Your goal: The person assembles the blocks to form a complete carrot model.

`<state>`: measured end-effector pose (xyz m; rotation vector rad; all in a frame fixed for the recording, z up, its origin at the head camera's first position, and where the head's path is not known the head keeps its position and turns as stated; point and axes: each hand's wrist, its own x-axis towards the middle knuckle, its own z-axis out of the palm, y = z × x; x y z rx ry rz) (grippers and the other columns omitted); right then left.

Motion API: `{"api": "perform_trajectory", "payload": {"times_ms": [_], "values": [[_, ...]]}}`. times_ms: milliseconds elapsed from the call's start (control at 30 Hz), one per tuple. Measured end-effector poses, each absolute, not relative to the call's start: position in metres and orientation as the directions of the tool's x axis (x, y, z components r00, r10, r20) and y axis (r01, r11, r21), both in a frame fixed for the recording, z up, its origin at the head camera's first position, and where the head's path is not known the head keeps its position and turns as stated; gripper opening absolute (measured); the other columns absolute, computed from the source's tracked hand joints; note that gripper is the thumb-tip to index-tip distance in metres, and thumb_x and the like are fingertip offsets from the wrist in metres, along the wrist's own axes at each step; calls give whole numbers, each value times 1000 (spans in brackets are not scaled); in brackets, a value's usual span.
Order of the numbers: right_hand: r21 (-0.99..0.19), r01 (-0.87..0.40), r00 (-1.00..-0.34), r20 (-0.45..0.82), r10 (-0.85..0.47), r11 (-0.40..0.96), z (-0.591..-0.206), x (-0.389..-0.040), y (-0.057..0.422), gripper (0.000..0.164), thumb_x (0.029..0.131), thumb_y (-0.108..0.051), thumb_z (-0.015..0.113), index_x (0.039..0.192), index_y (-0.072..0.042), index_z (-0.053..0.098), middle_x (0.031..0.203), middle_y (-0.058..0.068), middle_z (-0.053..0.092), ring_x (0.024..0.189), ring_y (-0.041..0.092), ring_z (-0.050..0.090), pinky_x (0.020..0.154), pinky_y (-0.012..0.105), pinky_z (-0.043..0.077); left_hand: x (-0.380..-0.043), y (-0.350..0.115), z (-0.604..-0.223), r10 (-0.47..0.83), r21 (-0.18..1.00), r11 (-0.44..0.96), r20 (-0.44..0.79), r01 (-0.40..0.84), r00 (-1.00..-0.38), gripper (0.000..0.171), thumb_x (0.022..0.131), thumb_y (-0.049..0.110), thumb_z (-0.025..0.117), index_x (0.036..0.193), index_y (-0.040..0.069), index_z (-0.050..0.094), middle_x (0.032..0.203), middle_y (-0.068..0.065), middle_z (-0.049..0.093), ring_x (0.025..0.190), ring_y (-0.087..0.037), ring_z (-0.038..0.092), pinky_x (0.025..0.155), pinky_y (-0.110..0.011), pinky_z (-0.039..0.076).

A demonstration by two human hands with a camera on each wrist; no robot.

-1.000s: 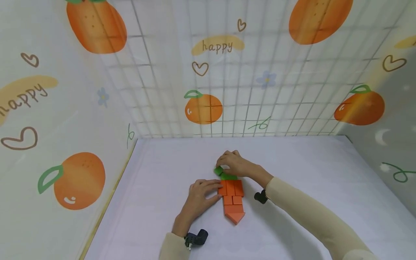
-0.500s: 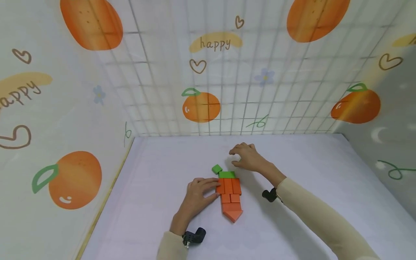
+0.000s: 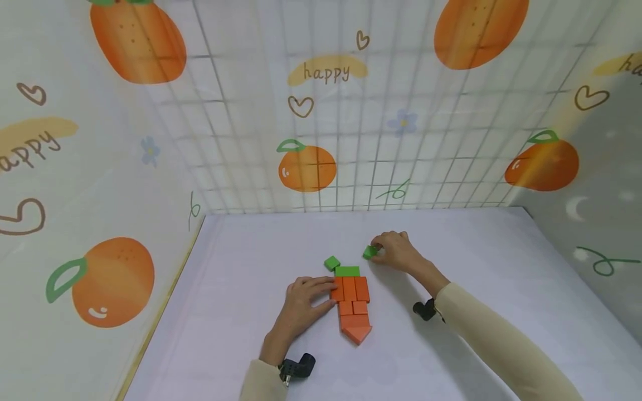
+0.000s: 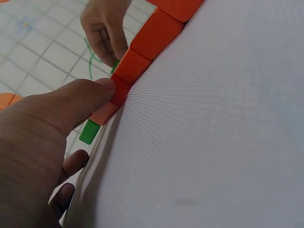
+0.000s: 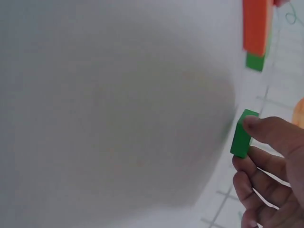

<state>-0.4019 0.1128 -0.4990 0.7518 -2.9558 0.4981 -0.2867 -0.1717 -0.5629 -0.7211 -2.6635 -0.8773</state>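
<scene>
A carrot-shaped row of flat orange blocks (image 3: 349, 289) lies on the white table. Its lower end is a paler orange triangular block (image 3: 357, 334), pointing toward the person. Directly above the orange blocks lies a green rectangular block (image 3: 348, 271), with a small green block (image 3: 332, 263) turned at an angle off its upper left corner. My left hand (image 3: 301, 303) rests along the left side of the orange blocks, fingers extended and touching them. Up and to the right of the row, my right hand (image 3: 398, 252) pinches another small green block (image 5: 243, 135) between thumb and fingers, apart from the others.
A white sheet covers the table (image 3: 451, 239). Behind it rises a patterned curtain (image 3: 241, 111) printed with oranges and hearts, in front of a grid. Each wrist carries a small black camera (image 3: 298, 366).
My right hand let go of the small green block at the upper left and moved right. It now holds another small green block, lower than half a second ago. My left hand stays put.
</scene>
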Motion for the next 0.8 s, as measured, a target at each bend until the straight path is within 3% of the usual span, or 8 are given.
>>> {"api": "perform_trajectory", "payload": {"times_ms": [800], "values": [[-325,-451,-891,118,-437,831,-502,-374,87,36,78,-29,87,104,-7,75,92,-1,72,91,21,61,81,45,36,-288,-174,-562,371,510,687,368,518,-853,37,93,38,72,128,28,69,137,12,60,118,-19,49,99,-51,35]]}}
